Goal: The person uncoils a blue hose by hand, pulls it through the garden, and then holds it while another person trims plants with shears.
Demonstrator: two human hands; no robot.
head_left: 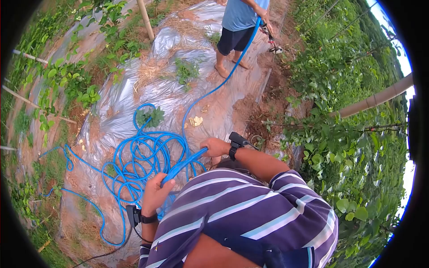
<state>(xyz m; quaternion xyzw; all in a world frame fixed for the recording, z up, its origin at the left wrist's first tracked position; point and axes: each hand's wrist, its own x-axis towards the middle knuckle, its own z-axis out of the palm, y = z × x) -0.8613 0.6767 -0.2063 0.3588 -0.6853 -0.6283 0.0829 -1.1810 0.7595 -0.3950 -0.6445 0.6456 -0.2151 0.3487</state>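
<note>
Close in front of my striped shirt, a thick length of blue hose (184, 163) stretches between my two hands. My left hand (156, 191) is closed around its lower end, thumb along the top. Farther up and to the right, my right hand (216, 146) grips the other end in a fist. Just beyond them, a loose tangle of the same hose (167, 136) lies in loops on the ground. One line runs from there up to a person (243, 18) standing ahead, whose hands hold it near a red and black nozzle (272, 42).
Silvery plastic sheeting (118, 100), with soil and straw on it, covers the ground. Leafy plants (348, 178) crowd the right side, where a bamboo pole (375, 100) slants in. At left are more plants and a wooden stake (145, 20). Stray hose (103, 219) trails at lower left.
</note>
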